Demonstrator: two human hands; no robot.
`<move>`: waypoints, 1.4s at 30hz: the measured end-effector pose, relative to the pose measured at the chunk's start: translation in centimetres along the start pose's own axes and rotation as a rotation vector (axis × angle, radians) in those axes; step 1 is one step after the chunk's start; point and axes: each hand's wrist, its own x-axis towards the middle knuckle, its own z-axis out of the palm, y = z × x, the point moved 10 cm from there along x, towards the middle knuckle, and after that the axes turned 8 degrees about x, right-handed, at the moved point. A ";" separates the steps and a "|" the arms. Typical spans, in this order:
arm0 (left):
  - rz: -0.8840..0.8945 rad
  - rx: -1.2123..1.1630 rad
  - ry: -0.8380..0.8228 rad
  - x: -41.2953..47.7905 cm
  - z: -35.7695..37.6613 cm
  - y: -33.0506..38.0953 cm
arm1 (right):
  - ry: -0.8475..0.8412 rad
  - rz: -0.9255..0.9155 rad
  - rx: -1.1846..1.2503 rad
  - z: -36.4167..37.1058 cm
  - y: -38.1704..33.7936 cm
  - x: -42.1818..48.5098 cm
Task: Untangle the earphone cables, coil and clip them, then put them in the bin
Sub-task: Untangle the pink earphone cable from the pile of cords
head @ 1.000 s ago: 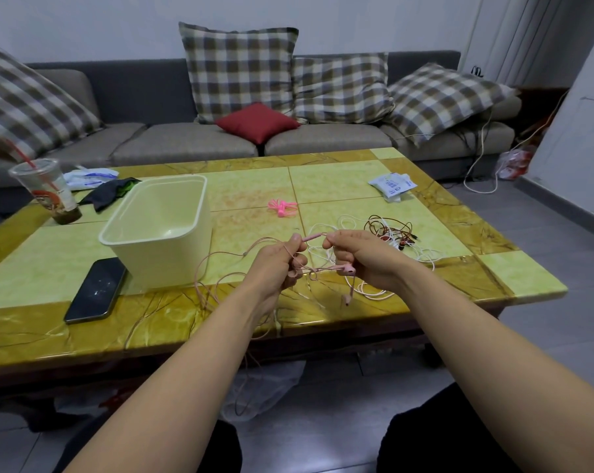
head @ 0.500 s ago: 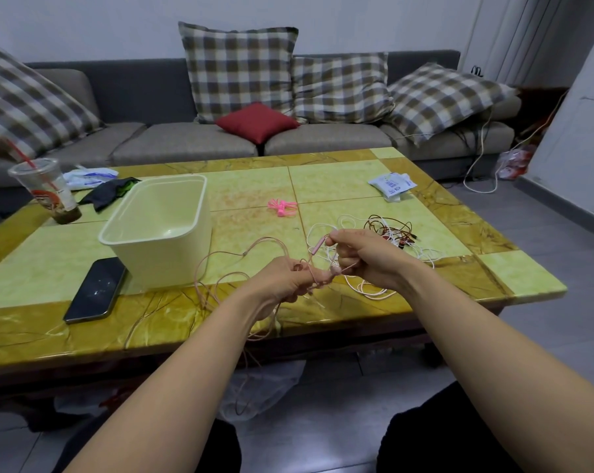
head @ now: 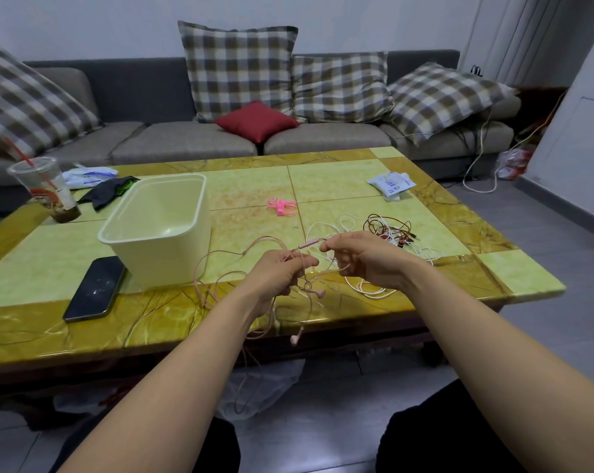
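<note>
Above the near edge of the yellow-green marble-tiled worktop [head: 254, 186], both hands are raised and close together.

Left hand [head: 277, 274]: fingers curled round a bunch of the thin pale-pink earphone cable [head: 220, 257].

Right hand [head: 365, 259]: fingertips pinch the same cable just beside its small pink inline remote [head: 310, 243], which spans the gap between my hands.

The cable loops out to the left across the worktop, ending near the bin. It also trails down over the edge toward the floor. One pink earbud [head: 320, 294] hangs just under my hands. A second small pink end piece [head: 294, 339] dangles lower, in front of the worktop edge; I cannot tell whether it is bud or plug.

The cream rectangular plastic bin [head: 145, 264] stands upright to the left of my hands.

A white earphone cable [head: 348, 220] lies in loose loops behind my right hand, tangled with a dark red-brown earphone cable [head: 389, 225]. A bright pink plastic clip [head: 281, 206] lies mid-worktop, apart from both.

A black smartphone [head: 96, 290] lies flat just beside the bin. A clear plastic cup with red straw [head: 46, 189] stands at the far left.
</note>
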 end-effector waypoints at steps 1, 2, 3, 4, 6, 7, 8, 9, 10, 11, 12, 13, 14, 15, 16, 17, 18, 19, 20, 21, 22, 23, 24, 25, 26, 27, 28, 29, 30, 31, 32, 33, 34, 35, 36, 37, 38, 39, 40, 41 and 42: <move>0.007 -0.021 0.012 -0.1 -0.2 0.1 | 0.023 -0.010 -0.014 -0.2 -0.1 0.0; 0.020 -0.030 0.028 -0.1 -0.4 0.2 | 0.047 -0.017 -0.013 -0.5 -0.2 0.1; 0.033 -0.032 0.045 0.0 -0.6 0.3 | 0.063 -0.019 0.014 -0.7 -0.2 0.1; 0.045 -0.032 0.063 0.0 -0.8 0.4 | 0.066 -0.017 0.063 -0.7 -0.1 0.2; 0.061 -0.035 0.092 0.0 -1.2 0.5 | 0.056 -0.004 0.172 -0.7 0.1 0.2; 0.061 -0.039 0.101 0.1 -1.4 0.4 | 0.055 0.009 0.208 -0.6 0.2 0.2; 0.056 -0.041 0.107 0.1 -1.5 0.3 | 0.055 0.026 0.226 -0.5 0.3 0.0; 0.048 -0.046 0.106 0.2 -1.6 0.2 | 0.053 0.040 0.222 -0.3 0.3 -0.1; 0.042 -0.056 0.100 0.2 -1.6 0.1 | 0.049 0.047 0.208 -0.2 0.2 -0.2; 0.038 -0.068 0.092 0.2 -1.5 0.0 | 0.044 0.046 0.195 -0.2 0.2 -0.2; 0.037 -0.080 0.082 0.2 -1.4 0.0 | 0.040 0.042 0.188 -0.1 0.2 -0.2; 0.034 -0.093 0.071 0.3 -1.2 0.0 | 0.038 0.040 0.182 -0.2 0.1 -0.1; 0.027 -0.108 0.061 0.3 -1.0 0.0 | 0.038 0.039 0.172 -0.2 0.2 -0.1; 0.014 -0.123 0.055 0.3 -0.9 0.0 | 0.036 0.042 0.153 -0.2 0.3 0.0; -0.006 -0.142 0.051 0.3 -0.8 -0.2 | 0.026 0.049 0.127 -0.1 0.4 0.0; -0.032 -0.167 0.049 0.2 -0.7 -0.4 | 0.006 0.059 0.094 0.1 0.5 0.0; -0.061 -0.193 0.046 0.2 -0.6 -0.6 | -0.024 0.072 0.054 0.3 0.7 -0.1; -0.086 -0.213 0.042 0.1 -0.5 -0.8 | -0.059 0.087 0.013 0.6 0.8 -0.3; -0.105 -0.225 0.039 0.1 -0.4 -0.9 | -0.089 0.101 -0.024 0.8 0.9 -0.5; -0.116 -0.234 0.036 0.0 -0.3 -1.0 | -0.111 0.115 -0.053 1.0 1.0 -0.6; -0.122 -0.245 0.034 0.0 -0.3 -1.0 | -0.121 0.126 -0.074 1.1 1.1 -0.9; -0.124 -0.252 0.031 0.0 -0.3 -1.0 | -0.123 0.134 -0.089 1.1 1.1 -0.9; -0.123 -0.251 0.030 0.0 -0.3 -1.0 | -0.123 0.141 -0.094 1.0 1.2 -0.9; -0.120 -0.240 0.033 0.1 -0.4 -1.0 | -0.135 0.142 -0.093 1.0 1.2 -1.0; -0.115 -0.227 0.039 0.1 -0.5 -0.9 | -0.150 0.138 -0.099 1.2 1.2 -1.1; -0.110 -0.215 0.045 0.1 -0.6 -0.9 | -0.162 0.133 -0.107 1.3 1.1 -1.1; -0.110 -0.207 0.048 0.1 -0.7 -0.9 | -0.152 0.129 -0.110 1.2 1.1 -1.0; -0.114 -0.206 0.045 0.1 -0.7 -0.9 | -0.131 0.121 -0.106 1.0 1.1 -0.9; -0.121 -0.210 0.035 0.1 -0.5 -0.9 | -0.108 0.111 -0.090 0.8 1.0 -0.8; -0.129 -0.218 0.019 0.1 -0.4 -1.0 | -0.092 0.105 -0.061 0.7 1.0 -0.7; -0.136 -0.228 -0.001 0.0 -0.1 -0.9 | -0.086 0.102 -0.023 0.8 1.0 -0.6; -0.140 -0.234 -0.021 0.0 0.1 -0.9 | -0.087 0.101 0.020 0.9 1.0 -0.6; -0.140 -0.235 -0.037 -0.1 0.3 -0.9 | -0.089 0.105 0.059 1.1 1.0 -0.6; -0.137 -0.231 -0.043 0.0 0.4 -0.8 | -0.090 0.110 0.084 1.3 1.0 -0.7; -0.134 -0.224 -0.038 0.0 0.3 -0.8 | -0.081 0.115 0.094 1.4 1.0 -0.7; -0.131 -0.216 -0.025 0.0 0.2 -0.8 | -0.065 0.118 0.095 1.3 1.0 -0.7; -0.129 -0.214 -0.014 0.0 0.1 -0.8 | -0.047 0.118 0.091 1.3 1.0 -0.8; -0.128 -0.226 -0.010 0.0 0.1 -0.8 | -0.030 0.117 0.093 1.2 1.0 -0.8; -0.127 -0.254 -0.016 0.0 0.1 -0.8 | -0.008 0.112 0.109 1.0 1.0 -0.6; -0.122 -0.288 -0.029 0.0 0.3 -0.7 | 0.018 0.100 0.136 0.7 0.9 -0.4; -0.115 -0.316 -0.043 0.0 0.5 -0.5 | 0.047 0.088 0.167 0.3 0.9 -0.2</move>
